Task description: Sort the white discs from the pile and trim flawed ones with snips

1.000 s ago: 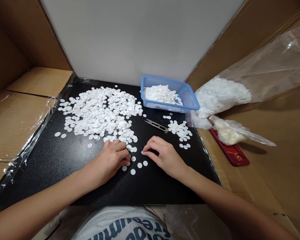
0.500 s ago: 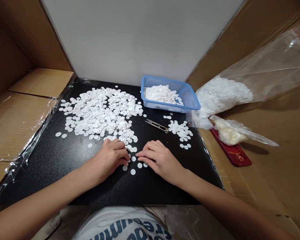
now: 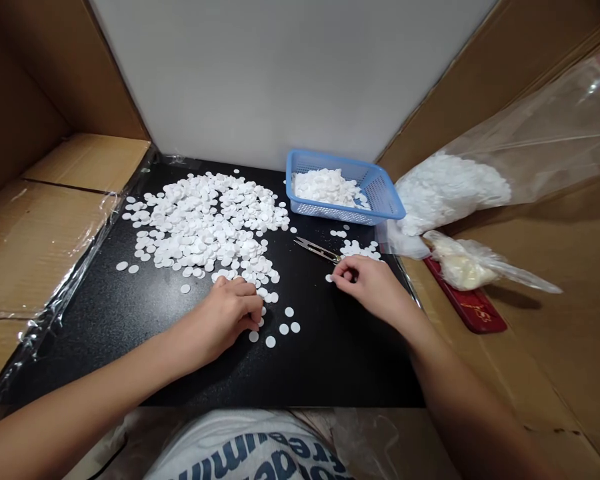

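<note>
A big heap of small white discs [image 3: 207, 223] covers the black mat [image 3: 130, 320]. My left hand [image 3: 230, 317] rests curled at the heap's near edge, fingertips pressed on a few discs. Several loose discs [image 3: 283, 329] lie just right of it. My right hand [image 3: 373, 283] is over at the small pile of discs [image 3: 360, 250] on the right, fingers pinched on a white disc [image 3: 329, 278]. Thread snips [image 3: 317, 250] lie just beyond that hand.
A blue plastic basket [image 3: 380, 193] holding white discs stands at the back right. Beside it, off the mat, lie a large clear bag of discs [image 3: 450, 190], a smaller bag [image 3: 460, 267] and a red flat object [image 3: 473, 307]. Cardboard walls enclose both sides.
My right hand moved from the loose discs in the middle to the small pile on the right, carrying a disc. My left hand stayed in place.
</note>
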A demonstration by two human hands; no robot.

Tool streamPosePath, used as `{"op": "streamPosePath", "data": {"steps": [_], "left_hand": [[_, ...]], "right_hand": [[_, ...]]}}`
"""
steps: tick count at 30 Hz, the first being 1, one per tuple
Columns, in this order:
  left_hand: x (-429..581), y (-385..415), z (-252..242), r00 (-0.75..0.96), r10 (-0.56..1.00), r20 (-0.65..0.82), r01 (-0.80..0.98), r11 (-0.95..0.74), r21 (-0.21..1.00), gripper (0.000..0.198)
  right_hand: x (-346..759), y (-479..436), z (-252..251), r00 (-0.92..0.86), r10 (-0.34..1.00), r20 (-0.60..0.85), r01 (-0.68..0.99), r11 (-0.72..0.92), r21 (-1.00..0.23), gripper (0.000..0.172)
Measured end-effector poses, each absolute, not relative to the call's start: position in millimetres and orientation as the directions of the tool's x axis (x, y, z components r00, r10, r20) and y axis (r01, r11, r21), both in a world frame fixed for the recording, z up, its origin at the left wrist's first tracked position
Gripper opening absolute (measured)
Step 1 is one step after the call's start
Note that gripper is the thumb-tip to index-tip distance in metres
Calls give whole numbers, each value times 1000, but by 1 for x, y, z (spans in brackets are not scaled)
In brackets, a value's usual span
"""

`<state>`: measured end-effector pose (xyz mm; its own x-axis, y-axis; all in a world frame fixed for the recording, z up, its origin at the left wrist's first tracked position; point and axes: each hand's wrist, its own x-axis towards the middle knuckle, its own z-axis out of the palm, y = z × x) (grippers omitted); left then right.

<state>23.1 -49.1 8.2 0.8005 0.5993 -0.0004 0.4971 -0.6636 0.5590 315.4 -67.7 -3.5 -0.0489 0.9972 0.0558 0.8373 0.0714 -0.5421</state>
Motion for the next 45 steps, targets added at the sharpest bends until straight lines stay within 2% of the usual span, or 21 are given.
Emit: {"op": "streamPosePath", "data": {"steps": [2,4,8,11,14,16,20,25,29,32,36,39,42,45], "left_hand": [[25,-49,7,800,600,-17,499,-649,575,21],[27,-49,7,788,615,-33,514,-626,586,20],[28,-48,18,721,691,-58,539,-506,674,15],[20,-48,29,645,758,-99,537,-358,764,13],[6,-52,32,593,799,-100,539,-302,787,10],[-3,-58,28,605,791,-96,541,-319,778,12],[-12,-75,9,636,771,-32,544,-419,728,17],[-14,-82,-4,573,810,125,557,-496,666,11],[-17,-78,-3,552,813,183,552,-522,650,17],[-14,-74,-3,585,780,220,559,-585,588,19],[-6,-73,-4,682,696,225,573,-700,425,14],[-4,-74,-3,740,639,209,557,-757,342,18],[-4,-76,-2,780,589,210,527,-800,287,26],[-4,-76,-1,775,590,226,526,-801,287,31]], "right_hand": [[324,-68,-4,4,993,114,858,55,-511,15],[316,-74,-1,-16,977,213,840,128,-527,14],[273,-95,5,-286,917,279,715,398,-575,16],[245,-111,0,-479,818,318,647,574,-502,17],[231,-122,-9,-551,764,335,641,645,-415,17],[228,-125,-13,-537,777,329,639,629,-442,15],[228,-123,-11,-478,828,294,615,554,-561,15],[231,-119,-7,-521,787,329,633,615,-469,20],[229,-115,-7,-547,782,300,630,620,-468,19],[224,-108,-9,-565,769,299,660,639,-396,19],[221,-102,-10,-600,760,250,666,648,-369,15],[226,-101,-9,-578,769,272,673,638,-374,16],[233,-103,-7,-574,767,288,681,642,-351,15],[237,-103,-5,-597,767,236,662,637,-394,13]]}}
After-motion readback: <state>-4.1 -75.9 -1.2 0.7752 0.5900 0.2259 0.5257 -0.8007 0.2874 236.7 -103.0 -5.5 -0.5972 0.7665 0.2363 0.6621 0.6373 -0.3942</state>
